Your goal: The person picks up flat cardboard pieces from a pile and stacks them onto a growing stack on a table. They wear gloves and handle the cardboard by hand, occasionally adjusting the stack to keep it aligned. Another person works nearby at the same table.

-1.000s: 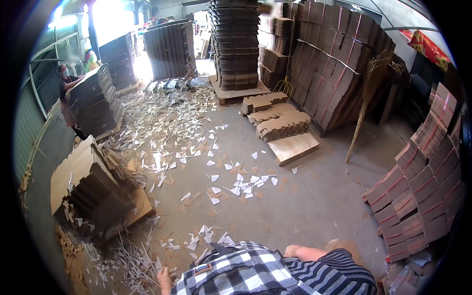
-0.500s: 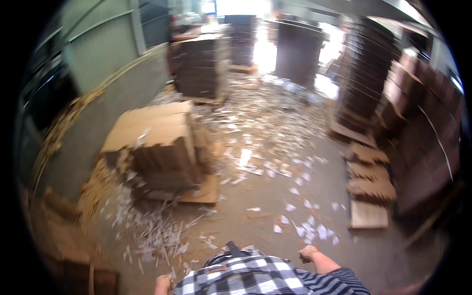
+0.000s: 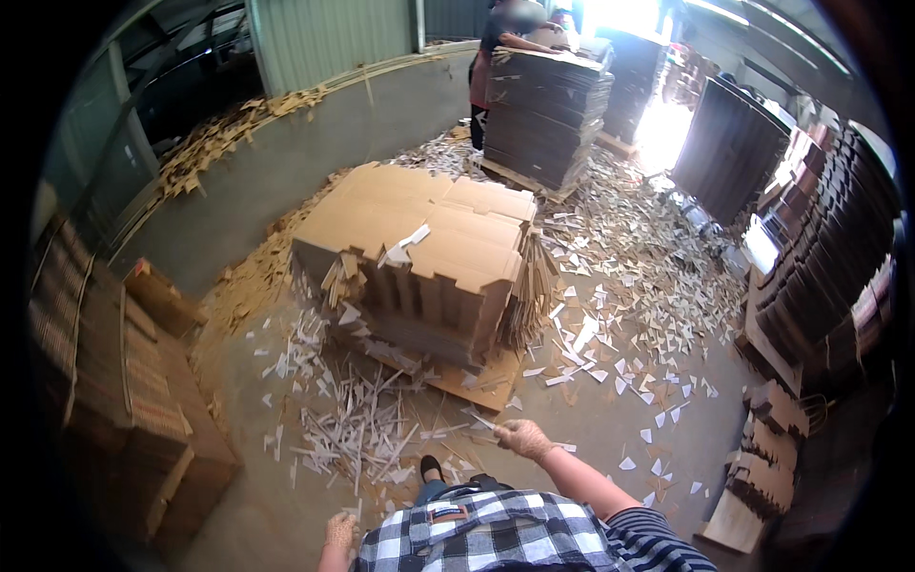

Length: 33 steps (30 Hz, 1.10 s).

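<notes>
Cardboard stack [image 3: 429, 257] sits untouched at twelve o'clock amid scraps [image 3: 362, 429]; your right hand [image 3: 522, 439] and left hand [image 3: 340, 529] hang loosely curled, holding nothing.

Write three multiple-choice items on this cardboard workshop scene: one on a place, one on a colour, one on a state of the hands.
1. Where does the nearest cardboard stack stand?
A. On a flat board on the floor, ahead of the person
B. On a table
C. On a shelf

2. What colour are most paper scraps strewn right of that stack?
A. Red
B. White
C. Green

3. What does the right hand hold?
A. A full box
B. A broom
C. Nothing that shows

Answers:
1. A, its base rests on a board among floor litter.
2. B, the scraps look pale white against the grey floor.
3. C, the gloved hand hangs loosely curled; the left hand also shows nothing.
</notes>
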Tool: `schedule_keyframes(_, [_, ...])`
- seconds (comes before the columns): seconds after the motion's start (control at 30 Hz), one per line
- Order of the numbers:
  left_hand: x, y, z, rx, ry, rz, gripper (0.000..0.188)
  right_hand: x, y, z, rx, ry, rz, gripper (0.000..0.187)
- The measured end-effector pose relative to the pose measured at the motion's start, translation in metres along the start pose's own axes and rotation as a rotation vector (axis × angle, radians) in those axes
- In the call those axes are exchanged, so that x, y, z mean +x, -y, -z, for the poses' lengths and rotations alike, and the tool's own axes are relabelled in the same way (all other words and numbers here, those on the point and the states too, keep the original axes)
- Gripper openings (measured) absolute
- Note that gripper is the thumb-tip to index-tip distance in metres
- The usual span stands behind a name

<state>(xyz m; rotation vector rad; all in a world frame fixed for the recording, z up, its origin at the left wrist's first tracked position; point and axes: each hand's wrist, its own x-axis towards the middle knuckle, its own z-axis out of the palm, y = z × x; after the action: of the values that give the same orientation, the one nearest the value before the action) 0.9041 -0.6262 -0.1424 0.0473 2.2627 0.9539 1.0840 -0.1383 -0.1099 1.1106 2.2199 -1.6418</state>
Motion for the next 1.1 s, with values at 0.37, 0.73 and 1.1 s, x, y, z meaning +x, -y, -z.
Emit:
schedule_keyframes(0.37, [0.263,-0.304,0.05,-0.131,-0.118,-0.523,0.052,0.083,0.095,0.022,-0.234,-0.295,-0.005,0.041])
schedule_keyframes(0.73, [0.347,-0.53,-0.054,0.686,-0.2,-1.091,0.064,0.281,0.26,0.137,-0.777,-0.388,0.265,0.087])
schedule_keyframes(1.1, [0.456,-0.573,-0.1,0.845,-0.355,-0.844,0.04,0.323,0.267,0.14,-1.049,-0.239,0.168,0.091])
